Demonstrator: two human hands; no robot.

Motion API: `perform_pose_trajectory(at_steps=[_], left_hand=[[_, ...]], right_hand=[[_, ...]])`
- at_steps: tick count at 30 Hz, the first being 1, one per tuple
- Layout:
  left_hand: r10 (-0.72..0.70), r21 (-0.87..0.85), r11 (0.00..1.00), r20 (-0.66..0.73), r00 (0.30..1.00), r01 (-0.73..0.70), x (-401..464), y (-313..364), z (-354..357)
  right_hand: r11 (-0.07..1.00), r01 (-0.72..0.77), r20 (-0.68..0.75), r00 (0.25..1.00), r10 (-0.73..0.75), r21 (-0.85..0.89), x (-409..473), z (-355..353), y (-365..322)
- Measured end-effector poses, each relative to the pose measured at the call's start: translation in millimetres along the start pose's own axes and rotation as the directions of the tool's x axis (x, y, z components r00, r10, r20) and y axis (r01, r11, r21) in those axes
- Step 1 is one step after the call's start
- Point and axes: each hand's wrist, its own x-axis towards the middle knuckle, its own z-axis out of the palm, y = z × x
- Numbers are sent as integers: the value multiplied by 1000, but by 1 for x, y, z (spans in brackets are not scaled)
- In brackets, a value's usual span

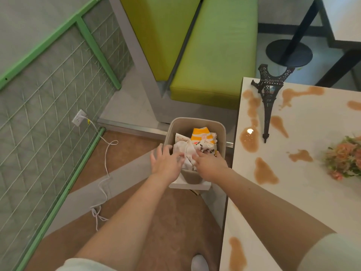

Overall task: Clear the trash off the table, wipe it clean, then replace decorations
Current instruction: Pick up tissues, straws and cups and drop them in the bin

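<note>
A beige trash bin stands on the floor beside the white table. Crumpled white paper wrappers and an orange and white carton fill it. Both my hands are over the bin's near side. My left hand has its fingers spread straight, touching the paper. My right hand presses down on the wrappers with its fingers bent into them. Brown liquid spills spread across the tabletop. A black Eiffel Tower model lies on the table, and a bunch of orange flowers lies at the right edge.
A green cushioned bench stands behind the bin. A white cable runs from a wall socket across the brown floor. A green-framed mesh panel is on the left. Another table's black round base sits at the far right.
</note>
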Motion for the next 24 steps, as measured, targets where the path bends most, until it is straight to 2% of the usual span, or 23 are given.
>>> perform_pose_trajectory(at_steps=[2,5,8,11,15,18,24], left_hand=[[-4,-9,1000,-6,1000,4,-3,1,-5],[-11,-18,1000,5,1000,11,-8,4,-16],[-12,-12,1000,-7,1000,12,-14,13,-27],[24,10,1000,-23,999,-23,-22,36,-42],[116,32,993,-31,993,-115,-31,81,-63],[202,-15,979,-52,978,-203,-44,128,-79],[352,-181,920,-12,936,-348,-76,245,-96]], right_hand=[[1000,-8,-106,994,11,26,-7,-3,0],[972,27,-301,952,46,234,-26,-10,2],[889,64,-356,927,115,454,-48,-14,10],[844,91,-430,886,175,529,-81,-19,30],[758,16,-407,851,332,652,-135,-28,66],[704,-41,-379,820,429,709,-174,-26,102],[544,-108,-361,639,679,832,-248,-16,168]])
